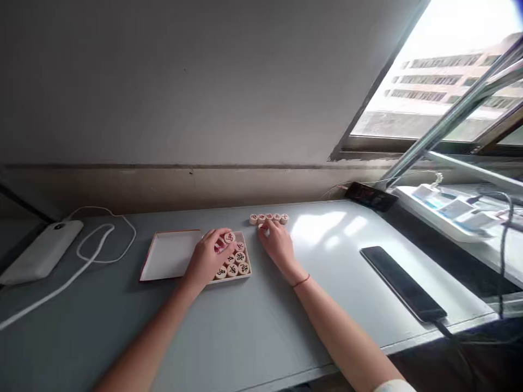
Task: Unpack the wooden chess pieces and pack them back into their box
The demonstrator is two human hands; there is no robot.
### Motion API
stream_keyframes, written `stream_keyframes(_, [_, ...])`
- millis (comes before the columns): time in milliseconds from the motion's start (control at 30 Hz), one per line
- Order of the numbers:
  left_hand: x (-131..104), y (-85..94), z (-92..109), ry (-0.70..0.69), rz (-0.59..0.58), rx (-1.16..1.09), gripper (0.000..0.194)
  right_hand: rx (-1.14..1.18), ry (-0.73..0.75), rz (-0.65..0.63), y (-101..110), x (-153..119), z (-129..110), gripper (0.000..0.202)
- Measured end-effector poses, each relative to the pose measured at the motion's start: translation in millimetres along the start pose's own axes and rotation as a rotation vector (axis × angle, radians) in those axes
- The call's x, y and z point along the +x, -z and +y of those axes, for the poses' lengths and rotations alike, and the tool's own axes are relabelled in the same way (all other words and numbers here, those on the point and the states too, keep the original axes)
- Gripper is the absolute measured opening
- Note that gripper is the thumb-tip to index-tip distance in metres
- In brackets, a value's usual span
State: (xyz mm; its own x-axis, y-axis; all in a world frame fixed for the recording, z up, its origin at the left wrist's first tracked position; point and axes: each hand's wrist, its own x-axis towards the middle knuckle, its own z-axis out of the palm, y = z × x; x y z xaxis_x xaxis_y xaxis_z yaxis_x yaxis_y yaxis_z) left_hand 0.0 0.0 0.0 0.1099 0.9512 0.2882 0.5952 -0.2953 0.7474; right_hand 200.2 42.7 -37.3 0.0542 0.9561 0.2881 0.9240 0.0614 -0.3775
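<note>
Fingers of the left hand (pixel 206 255) are drawn close around one round game piece (pixel 229 237), pinching it over the far part of a shallow box (pixel 249 274), its black mark turned up. Just below and nearer than those fingers, more loose pieces (pixel 232 270) sit side by side in the box; the hand hides the ones under it. Left of the same fingers lies the lid (pixel 169 255), inner side up, beside the box.

Fingertips of the right hand (pixel 275 242) are narrow and bunched to the right of the box. Something pale shows between thumb and finger, but whether a piece is gripped there or only touched cannot be told. Directly beyond these fingertips runs a short row of pieces (pixel 269 219) with red marks, on the table (pixel 249 337). Well to the right of the fingers lies a phone (pixel 402 283).

For the left fingers, a light pinch at the rim, thumb opposite forefinger, should keep the piece level and spare its neighbours a knock. For the right ones, small movements seem wise: so close to the row, a stray knuckle could push it crooked.
</note>
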Motion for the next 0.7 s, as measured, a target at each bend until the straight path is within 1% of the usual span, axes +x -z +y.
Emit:
stream_keyframes(67, [-0.2, -0.4, -0.4, -0.031, 0.022, 0.054, 0.023, 0.058, 0.042, 0.078, 3.2, -0.6, -0.7, 0.014])
stream_keyframes(133, [-1.2, -1.7, -1.1, -0.087, 0.043, 0.104, 0.021, 0.173, 0.106, 0.111, 8.3, -4.4, -7.2, 0.014])
stream_keyframes(167, [-2.0, -2.7, -1.4, -0.128, 0.054, 0.133, 0.019, 0.269, 0.159, 0.117, 11.6, -8.1, -13.6, 0.015])
stream_keyframes(200, [-3.0, -3.9, -1.7, -0.174, 0.064, 0.156, 0.018, 0.370, 0.208, 0.103, 15.3, -12.9, -21.7, 0.016])
stream_keyframes(267, [-5.1, -5.9, -1.7, -0.262, 0.079, 0.184, 0.015, 0.543, 0.268, 0.023, 22.3, -24.5, -40.8, 0.018])
stream_keyframes(333, [-6.7, -7.1, -0.7, -0.323, 0.090, 0.199, 0.015, 0.640, 0.274, -0.036, 27.3, -34.7, -57.3, 0.016])
stream_keyframes(400, [-7.4, -7.0, 0.9, -0.356, 0.104, 0.220, 0.015, 0.693, 0.264, -0.034, 29.2, -38.5, -64.4, 0.013])
stream_keyframes(467, [-7.3, -6.2, 2.0, -0.372, 0.121, 0.251, 0.014, 0.697, 0.238, 0.023, 28.0, -34.0, -58.8, 0.015])
stream_keyframes(533, [-7.0, -5.2, 2.0, -0.358, 0.127, 0.281, 0.018, 0.624, 0.180, 0.099, 24.4, -23.3, -42.5, 0.019])
stream_keyframes(600, [-6.7, -4.5, 0.7, -0.321, 0.120, 0.299, 0.022, 0.486, 0.098, 0.148, 19.4, -11.2, -22.0, 0.022])
stream_keyframes(700, [-6.4, -4.3, -2.2, -0.285, 0.104, 0.302, 0.023, 0.280, -0.008, 0.114, 11.0, -0.2, 0.5, 0.019])
